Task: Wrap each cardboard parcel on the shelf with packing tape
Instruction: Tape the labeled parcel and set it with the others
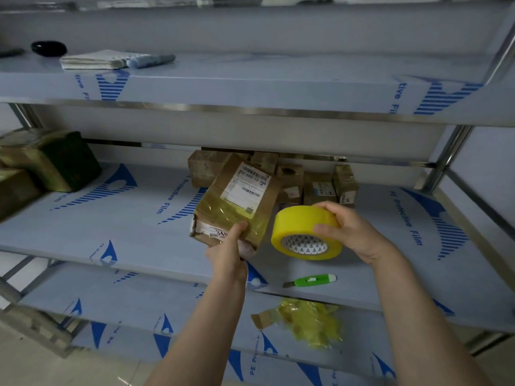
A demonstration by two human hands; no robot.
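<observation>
My left hand [230, 246] grips the near end of a brown cardboard parcel [237, 201] and holds it tilted above the middle shelf [125, 235]. White shipping labels cover its top, and yellowish tape wraps its lower half. My right hand [348, 227] holds a yellow roll of packing tape [303, 229] just right of the parcel, thumb on the roll's side. Several more cardboard parcels [320, 185] are stacked at the back of the same shelf, behind the held one.
A green utility knife [312, 280] lies on the shelf's front edge. Crumpled yellow tape scraps [309, 321] and a cardboard piece lie on the lower shelf. Taped parcels [47, 162] stand at the left. A folded cloth [103, 59] and a black object [48, 47] rest on the upper shelf.
</observation>
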